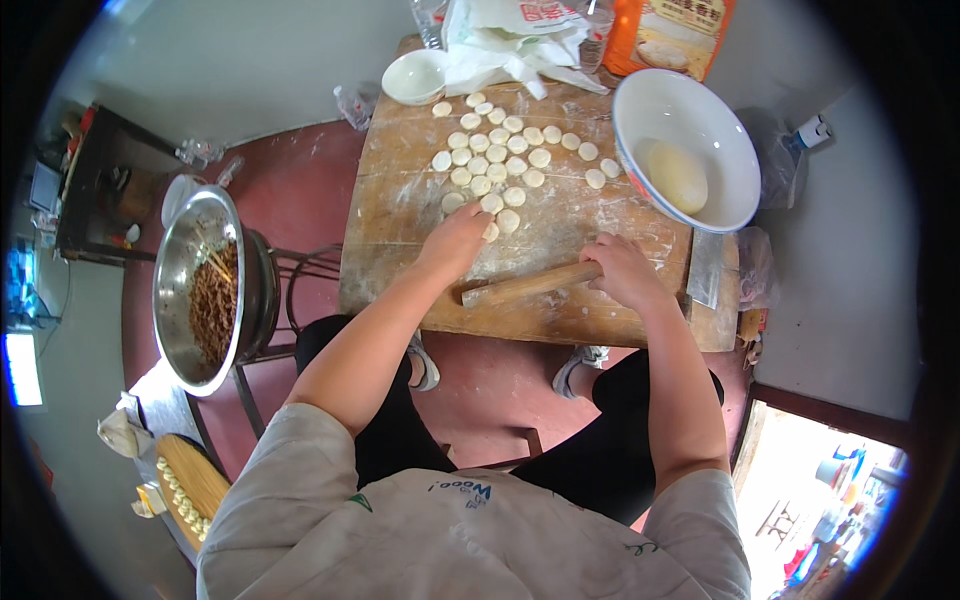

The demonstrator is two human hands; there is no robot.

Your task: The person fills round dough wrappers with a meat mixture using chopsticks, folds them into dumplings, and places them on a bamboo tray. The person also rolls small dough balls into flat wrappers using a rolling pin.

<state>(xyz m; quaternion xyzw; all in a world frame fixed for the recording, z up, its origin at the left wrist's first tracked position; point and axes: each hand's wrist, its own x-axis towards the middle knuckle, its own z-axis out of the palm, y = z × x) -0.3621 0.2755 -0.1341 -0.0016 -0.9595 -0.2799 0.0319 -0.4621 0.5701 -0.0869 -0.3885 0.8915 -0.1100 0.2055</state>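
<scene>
Several small flattened dough discs (496,154) lie spread over a floured wooden table (405,247). My left hand (456,238) reaches to the near edge of this group, its fingertips at a disc; whether they grip one I cannot tell. In my right hand (616,264) is the right end of a wooden rolling pin (532,285), which lies slantwise near the table's front edge. A large white bowl with a blue rim (637,97) stands at the back right and holds a smooth lump of dough (677,178). A cleaver-like metal blade (705,268) lies below that bowl.
A small white bowl (415,77), plastic bags (517,37) and an orange flour bag (622,37) are at the table's back. To the left, a steel basin (169,277) contains brown filling and chopsticks. Shaped dough pieces line a wooden board (196,469) at lower left.
</scene>
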